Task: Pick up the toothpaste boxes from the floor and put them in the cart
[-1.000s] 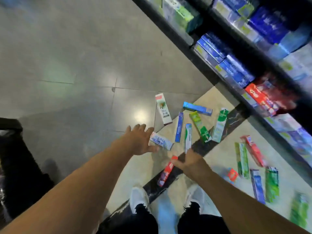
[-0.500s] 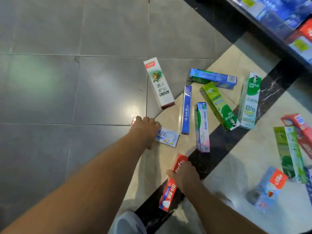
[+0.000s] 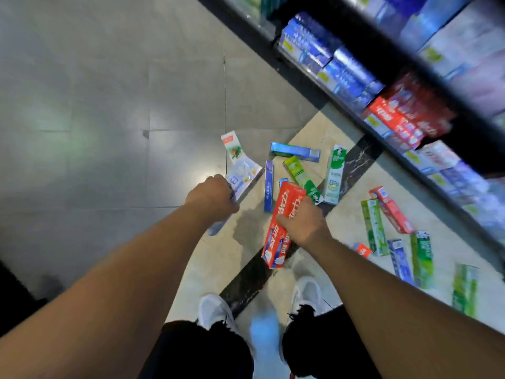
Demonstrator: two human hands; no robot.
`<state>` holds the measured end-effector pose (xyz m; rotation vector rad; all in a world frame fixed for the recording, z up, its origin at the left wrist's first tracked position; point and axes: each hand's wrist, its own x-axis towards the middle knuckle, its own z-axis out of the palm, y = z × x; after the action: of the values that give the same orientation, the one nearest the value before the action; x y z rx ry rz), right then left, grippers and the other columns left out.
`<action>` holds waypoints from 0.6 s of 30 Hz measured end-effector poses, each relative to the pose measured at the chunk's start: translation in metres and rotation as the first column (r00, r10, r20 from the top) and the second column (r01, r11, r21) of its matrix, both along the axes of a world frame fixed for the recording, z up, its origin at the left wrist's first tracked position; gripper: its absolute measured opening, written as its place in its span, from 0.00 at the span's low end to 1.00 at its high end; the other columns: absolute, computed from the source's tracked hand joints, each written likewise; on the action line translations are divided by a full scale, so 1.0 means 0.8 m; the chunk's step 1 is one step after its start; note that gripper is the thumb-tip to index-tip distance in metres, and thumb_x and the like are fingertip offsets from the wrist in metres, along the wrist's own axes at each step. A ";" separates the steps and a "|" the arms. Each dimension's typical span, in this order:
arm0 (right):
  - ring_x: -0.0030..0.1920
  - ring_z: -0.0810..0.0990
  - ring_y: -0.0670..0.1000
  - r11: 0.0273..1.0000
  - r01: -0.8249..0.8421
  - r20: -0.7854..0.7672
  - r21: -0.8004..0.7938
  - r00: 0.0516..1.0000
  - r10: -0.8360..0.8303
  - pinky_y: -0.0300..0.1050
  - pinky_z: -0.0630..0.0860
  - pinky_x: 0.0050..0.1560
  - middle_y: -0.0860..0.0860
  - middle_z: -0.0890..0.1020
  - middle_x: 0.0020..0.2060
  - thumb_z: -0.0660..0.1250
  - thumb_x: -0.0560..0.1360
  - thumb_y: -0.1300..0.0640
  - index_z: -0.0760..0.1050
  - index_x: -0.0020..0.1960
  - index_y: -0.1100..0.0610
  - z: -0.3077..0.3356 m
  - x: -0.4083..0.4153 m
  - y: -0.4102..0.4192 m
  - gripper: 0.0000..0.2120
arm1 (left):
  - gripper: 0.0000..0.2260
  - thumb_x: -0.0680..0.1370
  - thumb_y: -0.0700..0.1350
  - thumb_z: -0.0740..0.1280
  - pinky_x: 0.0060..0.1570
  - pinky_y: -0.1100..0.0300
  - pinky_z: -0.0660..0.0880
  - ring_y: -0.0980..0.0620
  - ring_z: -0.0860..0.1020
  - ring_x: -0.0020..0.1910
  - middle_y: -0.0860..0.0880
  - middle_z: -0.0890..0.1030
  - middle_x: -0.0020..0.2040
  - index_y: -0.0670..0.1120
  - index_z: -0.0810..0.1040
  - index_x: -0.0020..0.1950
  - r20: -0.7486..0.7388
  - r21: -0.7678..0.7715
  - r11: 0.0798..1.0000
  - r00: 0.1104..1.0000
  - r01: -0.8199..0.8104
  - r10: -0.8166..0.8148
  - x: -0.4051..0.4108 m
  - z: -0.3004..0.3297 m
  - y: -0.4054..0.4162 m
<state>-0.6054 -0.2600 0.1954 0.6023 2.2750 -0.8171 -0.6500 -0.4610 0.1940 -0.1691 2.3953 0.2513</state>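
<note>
Glossy polished floor tiles (image 3: 109, 132); glossy printed cardboard red box (image 3: 287, 212).

I hold a red toothpaste box (image 3: 284, 225) in my right hand (image 3: 303, 222) and a pale blue box (image 3: 243, 176) in my left hand (image 3: 213, 198). More boxes (image 3: 333, 173), blue, green and red, lie flat on the floor (image 3: 109, 105).

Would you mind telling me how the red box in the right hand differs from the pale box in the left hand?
The red box is bright red with white lettering; the pale box is whitish-blue. The right hand grips the red box near its middle, both ends showing; the left hand covers more of the pale box. The red box looks the thicker. Both are long toothpaste cartons, held off the floor.
</note>
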 end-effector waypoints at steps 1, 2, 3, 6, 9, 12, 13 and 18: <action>0.60 0.79 0.60 1.000 -0.011 -0.026 0.001 1.000 0.011 0.56 0.76 0.61 0.60 0.78 0.61 0.73 0.72 0.47 0.66 0.66 0.61 0.048 -0.006 0.008 0.30 | 0.25 0.72 0.58 0.72 0.42 0.56 0.69 0.42 0.78 0.53 0.43 0.77 0.54 0.42 0.72 0.58 -0.014 0.014 1.000 1.000 0.010 -0.010 -0.006 0.054 0.005; 0.59 0.79 0.59 1.000 -0.018 -0.056 -0.001 0.998 0.018 0.55 0.76 0.60 0.59 0.79 0.60 0.73 0.71 0.48 0.68 0.65 0.61 0.098 -0.011 0.017 0.29 | 0.25 0.72 0.59 0.71 0.42 0.56 0.69 0.42 0.78 0.54 0.43 0.77 0.55 0.41 0.73 0.58 -0.029 0.023 0.999 0.999 0.023 -0.023 -0.011 0.110 0.010; 0.58 0.80 0.59 1.000 -0.016 -0.076 -0.001 0.997 0.016 0.53 0.77 0.59 0.58 0.80 0.59 0.74 0.71 0.48 0.69 0.64 0.60 0.148 -0.013 0.027 0.28 | 0.25 0.73 0.58 0.71 0.43 0.56 0.69 0.42 0.77 0.54 0.43 0.77 0.55 0.41 0.73 0.58 -0.040 0.032 0.999 0.999 0.037 -0.036 -0.015 0.169 0.018; 0.53 0.82 0.56 1.000 0.000 -0.106 -0.025 0.994 -0.003 0.49 0.79 0.52 0.55 0.82 0.55 0.74 0.68 0.45 0.73 0.61 0.56 0.293 -0.017 0.057 0.27 | 0.21 0.73 0.57 0.71 0.43 0.56 0.69 0.44 0.76 0.49 0.43 0.76 0.51 0.42 0.73 0.53 -0.076 0.077 0.996 0.996 0.053 -0.047 -0.023 0.338 0.046; 0.50 0.83 0.55 0.998 0.023 -0.127 -0.056 0.991 -0.030 0.50 0.80 0.51 0.53 0.83 0.52 0.75 0.67 0.45 0.73 0.59 0.54 0.419 -0.019 0.089 0.26 | 0.20 0.71 0.59 0.72 0.41 0.57 0.69 0.45 0.75 0.46 0.45 0.77 0.52 0.47 0.69 0.51 -0.103 0.098 0.992 0.992 0.085 -0.075 -0.031 0.471 0.075; 0.54 0.81 0.55 0.999 0.008 -0.181 -0.040 0.983 -0.015 0.43 0.73 0.49 0.54 0.82 0.54 0.76 0.68 0.46 0.72 0.59 0.56 0.523 -0.018 0.120 0.26 | 0.25 0.70 0.62 0.72 0.42 0.56 0.70 0.44 0.77 0.50 0.45 0.77 0.53 0.46 0.71 0.55 -0.164 0.089 0.974 0.968 0.207 -0.191 -0.041 0.580 0.104; 0.54 0.80 0.56 0.999 0.022 -0.200 -0.033 0.979 -0.028 0.43 0.72 0.47 0.54 0.82 0.54 0.76 0.68 0.46 0.72 0.59 0.57 0.552 -0.014 0.132 0.26 | 0.24 0.70 0.62 0.72 0.42 0.57 0.70 0.44 0.76 0.49 0.45 0.77 0.52 0.47 0.71 0.55 -0.187 0.078 0.962 0.952 0.260 -0.242 -0.042 0.612 0.116; 0.51 0.80 0.51 0.981 0.183 -0.356 -0.067 0.914 -0.195 0.43 0.72 0.47 0.49 0.82 0.51 0.77 0.67 0.46 0.74 0.57 0.53 0.662 0.029 0.204 0.23 | 0.24 0.71 0.62 0.72 0.41 0.56 0.71 0.45 0.79 0.48 0.45 0.79 0.49 0.42 0.77 0.52 -0.237 0.097 0.864 0.854 0.494 -0.462 -0.039 0.713 0.203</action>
<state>-0.5821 -0.0965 0.7252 0.7150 2.5545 -1.1369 -0.6810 -0.2987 0.7641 0.5532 2.5150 0.2242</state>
